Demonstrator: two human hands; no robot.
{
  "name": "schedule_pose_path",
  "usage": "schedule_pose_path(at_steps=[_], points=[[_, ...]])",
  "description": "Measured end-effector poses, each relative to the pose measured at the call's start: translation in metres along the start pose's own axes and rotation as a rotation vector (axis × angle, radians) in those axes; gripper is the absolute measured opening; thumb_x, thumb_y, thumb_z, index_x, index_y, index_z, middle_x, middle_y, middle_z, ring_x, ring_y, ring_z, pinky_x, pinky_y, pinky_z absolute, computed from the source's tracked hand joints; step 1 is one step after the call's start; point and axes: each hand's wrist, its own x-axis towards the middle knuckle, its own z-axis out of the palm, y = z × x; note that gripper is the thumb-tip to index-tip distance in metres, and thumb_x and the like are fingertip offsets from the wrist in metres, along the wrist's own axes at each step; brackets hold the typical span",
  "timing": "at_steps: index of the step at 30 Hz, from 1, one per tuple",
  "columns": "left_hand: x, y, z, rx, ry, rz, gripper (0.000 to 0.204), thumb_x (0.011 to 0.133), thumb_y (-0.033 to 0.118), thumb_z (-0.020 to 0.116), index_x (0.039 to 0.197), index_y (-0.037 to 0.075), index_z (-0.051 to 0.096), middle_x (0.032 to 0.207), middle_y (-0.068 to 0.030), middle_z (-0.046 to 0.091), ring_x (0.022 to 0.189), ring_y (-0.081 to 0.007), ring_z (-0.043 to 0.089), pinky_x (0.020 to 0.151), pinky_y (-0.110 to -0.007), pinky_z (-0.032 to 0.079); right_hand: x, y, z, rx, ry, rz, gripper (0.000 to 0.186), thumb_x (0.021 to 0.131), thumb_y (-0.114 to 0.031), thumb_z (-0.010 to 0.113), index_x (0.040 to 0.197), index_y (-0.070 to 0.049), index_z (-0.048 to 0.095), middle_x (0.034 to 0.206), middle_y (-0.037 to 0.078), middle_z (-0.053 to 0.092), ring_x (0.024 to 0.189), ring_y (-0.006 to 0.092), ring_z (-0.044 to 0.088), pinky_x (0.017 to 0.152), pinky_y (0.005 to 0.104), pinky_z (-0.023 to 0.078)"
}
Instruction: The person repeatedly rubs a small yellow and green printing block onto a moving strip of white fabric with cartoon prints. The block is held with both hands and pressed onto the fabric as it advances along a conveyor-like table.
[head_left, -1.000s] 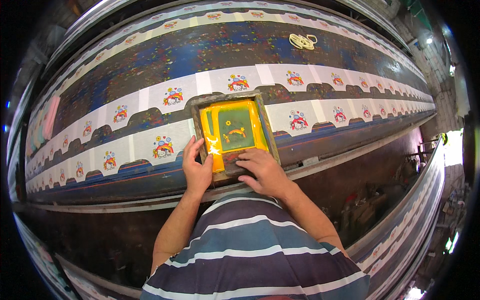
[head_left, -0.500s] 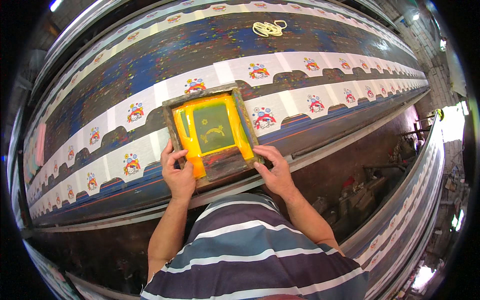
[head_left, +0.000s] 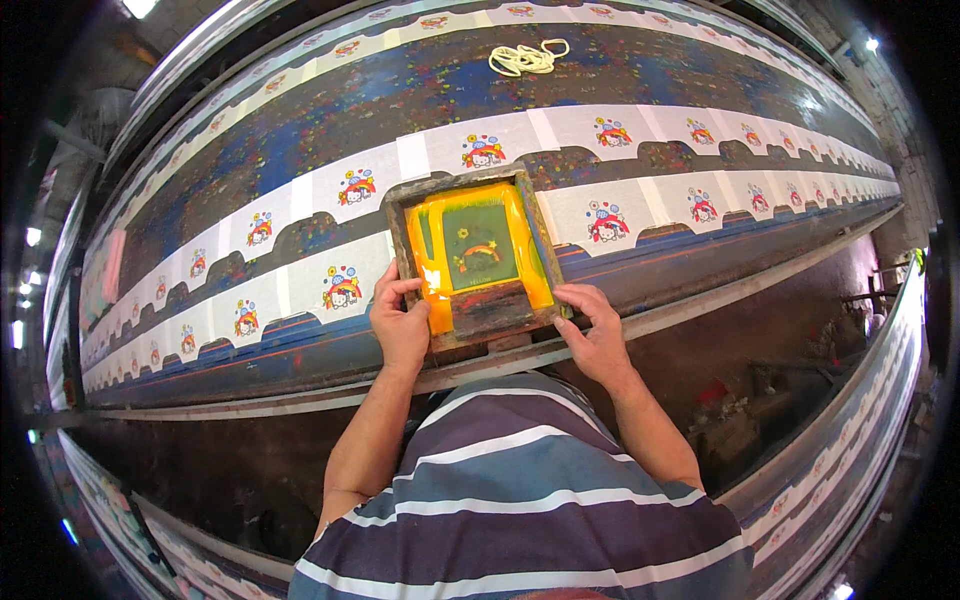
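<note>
Both my hands hold a small wooden screen-printing frame [head_left: 394, 236] over the near row of printed fabric pieces. My left hand [head_left: 402, 325] grips its near left corner, thumb on top. On the near right corner, my right hand [head_left: 597, 335] closes with thumb and fingers. Bright yellow ink [head_left: 432, 262] coats the sides of the mesh. Through the greenish mesh window [head_left: 478, 245] a rainbow design shows. A dark stained strip [head_left: 490, 305] crosses the near end. Whether the frame lies flat or is slightly raised, I cannot tell.
White fabric pieces [head_left: 342, 288] with small cartoon rainbow prints run in rows along a long, paint-spotted table [head_left: 300, 140]. A coil of pale cord [head_left: 530, 58] lies farther back. A rail [head_left: 700, 305] edges the table's near side. Another printed table [head_left: 800, 510] stands at lower right.
The frame has moved right along the near row by one piece, carried in both hands. The piece formerly under it now shows at its left. My view has shifted slightly too.
</note>
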Motion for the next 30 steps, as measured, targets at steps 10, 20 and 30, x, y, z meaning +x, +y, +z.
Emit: schedule_pose_path(at_steps=[10,20,30], points=[[0.000,0.006,0.000,-0.120,-0.005,-0.091,0.037,0.082,-0.024,0.071,0.111,-0.002,0.077,0.178,-0.0301,0.049,0.159,-0.0328,0.059,0.130,-0.042,0.049,0.010,-0.026,0.000,-0.169,-0.090,-0.385,0.050,0.085,-0.005,0.092,0.132,-0.006,0.078,0.137,0.017,0.075,0.132,0.0411,0.071,0.115,0.0533,0.057],[-0.001,-0.001,-0.001,-0.066,-0.008,-0.060,0.034,0.082,-0.020,0.072,0.108,0.000,0.078,0.179,-0.0294,0.049,0.165,-0.0343,0.051,0.133,-0.044,0.044,0.054,-0.036,0.038,-0.393,-0.362,-0.542,0.043,0.090,-0.007,0.077,0.133,-0.005,0.076,0.129,0.016,0.074,0.124,0.0392,0.072,0.106,0.0515,0.058],[0.000,-0.010,-0.002,-0.029,0.000,-0.038,0.033,0.082,-0.018,0.074,0.106,0.003,0.080,0.175,-0.0305,0.052,0.164,-0.0361,0.053,0.132,-0.044,0.043,0.078,-0.046,0.032,-0.366,-0.447,-0.423,0.038,0.089,-0.002,0.070,0.126,-0.002,0.078,0.121,0.019,0.078,0.115,0.0406,0.074,0.103,0.0517,0.059]])
